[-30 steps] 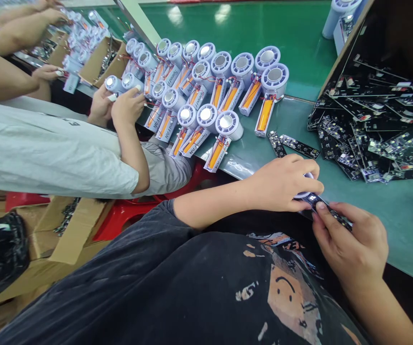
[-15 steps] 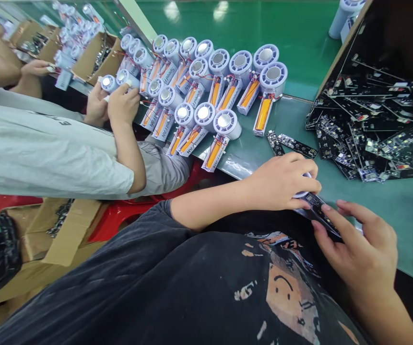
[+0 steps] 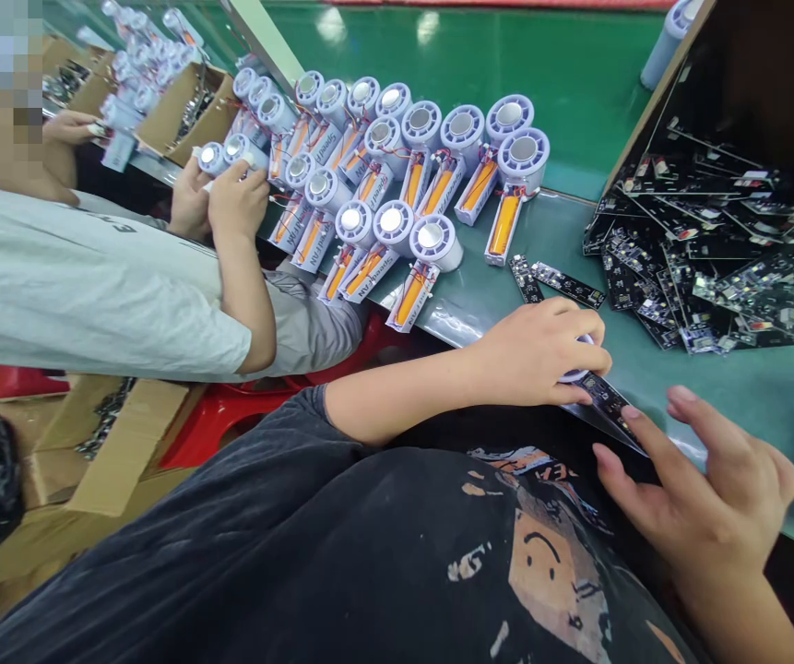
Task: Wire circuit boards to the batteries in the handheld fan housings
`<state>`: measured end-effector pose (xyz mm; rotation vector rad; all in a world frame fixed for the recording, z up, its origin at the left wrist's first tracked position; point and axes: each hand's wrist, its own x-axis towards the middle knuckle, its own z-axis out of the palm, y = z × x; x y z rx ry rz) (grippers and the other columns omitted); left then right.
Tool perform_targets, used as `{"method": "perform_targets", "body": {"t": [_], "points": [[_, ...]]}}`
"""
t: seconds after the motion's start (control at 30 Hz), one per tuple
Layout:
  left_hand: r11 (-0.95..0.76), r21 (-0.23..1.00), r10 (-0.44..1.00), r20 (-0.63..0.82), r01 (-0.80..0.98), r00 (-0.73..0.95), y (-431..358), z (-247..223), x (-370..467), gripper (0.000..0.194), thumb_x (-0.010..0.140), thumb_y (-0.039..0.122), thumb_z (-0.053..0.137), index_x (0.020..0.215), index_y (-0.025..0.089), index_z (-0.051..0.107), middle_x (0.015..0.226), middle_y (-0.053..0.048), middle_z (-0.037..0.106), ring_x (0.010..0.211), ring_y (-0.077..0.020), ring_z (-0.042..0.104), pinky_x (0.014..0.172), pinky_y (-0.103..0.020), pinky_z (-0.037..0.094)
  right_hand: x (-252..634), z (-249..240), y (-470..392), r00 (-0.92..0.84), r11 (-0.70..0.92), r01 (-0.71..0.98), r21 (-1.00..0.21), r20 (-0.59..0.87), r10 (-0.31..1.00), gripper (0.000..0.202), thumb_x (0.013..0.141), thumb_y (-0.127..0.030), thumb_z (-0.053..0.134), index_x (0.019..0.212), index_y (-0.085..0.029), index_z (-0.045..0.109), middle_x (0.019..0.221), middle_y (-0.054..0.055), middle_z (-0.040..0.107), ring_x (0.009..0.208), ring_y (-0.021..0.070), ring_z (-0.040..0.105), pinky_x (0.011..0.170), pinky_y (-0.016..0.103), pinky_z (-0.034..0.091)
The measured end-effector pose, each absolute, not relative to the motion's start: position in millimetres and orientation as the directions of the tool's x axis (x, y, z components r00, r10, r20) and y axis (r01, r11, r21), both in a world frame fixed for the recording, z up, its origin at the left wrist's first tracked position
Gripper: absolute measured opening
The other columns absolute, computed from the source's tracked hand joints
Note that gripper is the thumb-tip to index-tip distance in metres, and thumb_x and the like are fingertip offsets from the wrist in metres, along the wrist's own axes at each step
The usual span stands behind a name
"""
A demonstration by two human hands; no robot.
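My left hand (image 3: 547, 352) is closed round the round head of a handheld fan (image 3: 574, 375), which it mostly covers. A narrow black circuit board (image 3: 604, 403) lies along the fan's handle, pointing down to the right. My right hand (image 3: 707, 484) is at the handle's far end with fingers spread. Its index fingertip touches the board, or nearly so, while the thumb stands apart from it. Two loose circuit boards (image 3: 568, 283) lie on the green bench just beyond my left hand.
Several fans with orange batteries (image 3: 505, 221) stand in rows on the bench (image 3: 466, 309). Right of them, a tipped box (image 3: 652, 101) spills a heap of circuit boards (image 3: 715, 286). At left, a co-worker's hands (image 3: 236, 198) hold fan parts near a cardboard box (image 3: 165, 115).
My right hand has loosened from the handle: the thumb has dropped away and the other fingers have spread and shifted right. My left hand keeps its hold on the fan.
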<state>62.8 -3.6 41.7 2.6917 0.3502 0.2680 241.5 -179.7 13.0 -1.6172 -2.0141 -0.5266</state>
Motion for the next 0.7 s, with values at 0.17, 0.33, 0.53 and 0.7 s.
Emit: {"method": "perform_targets", "body": {"t": [0.17,0.33,0.53,0.7], "points": [[-0.884,0.423,0.279,0.137,0.199,0.950,-3.1,41.8,63.3,0.025,0.090,0.041,0.069,0.104,0.020,0.072,0.116,-0.010,0.064,0.110,-0.0265,0.056,0.093,-0.040,0.047,235.2,15.9,-176.3,-0.140,0.213,0.976,-0.052,0.597,0.790,0.059,0.077,-0.039,0.081,0.130,-0.022,0.062,0.120,0.013,0.070,0.086,0.0256,0.065,0.082,0.039,0.040],[-0.880,0.427,0.286,0.124,0.209,0.950,-3.7,41.8,63.6,0.025,0.090,0.040,0.069,0.105,0.020,0.072,0.118,-0.010,0.064,0.111,-0.0270,0.056,0.093,-0.041,0.047,229.3,16.1,-168.3,-0.145,0.215,0.975,-0.055,0.577,0.804,0.041,0.077,-0.032,0.081,0.114,-0.021,0.066,0.112,0.011,0.074,0.082,0.0245,0.066,0.080,0.038,0.041],[-0.878,0.427,0.291,0.111,0.219,0.950,-4.3,42.1,63.4,0.026,0.090,0.040,0.068,0.106,0.020,0.072,0.119,-0.010,0.064,0.112,-0.0274,0.055,0.096,-0.041,0.046,229.1,15.5,-166.8,-0.135,0.203,0.978,-0.054,0.576,0.806,0.040,0.078,-0.031,0.081,0.114,-0.021,0.065,0.112,0.010,0.074,0.080,0.0233,0.067,0.079,0.037,0.043],[-0.879,0.424,0.288,0.101,0.220,0.952,-4.4,43.7,63.2,0.025,0.090,0.040,0.068,0.106,0.020,0.072,0.119,-0.010,0.064,0.112,-0.0273,0.055,0.096,-0.040,0.045,228.4,15.8,-166.5,-0.129,0.187,0.981,-0.049,0.557,0.820,0.040,0.077,-0.030,0.081,0.113,-0.022,0.066,0.113,0.010,0.074,0.080,0.0232,0.067,0.079,0.037,0.043]]}}
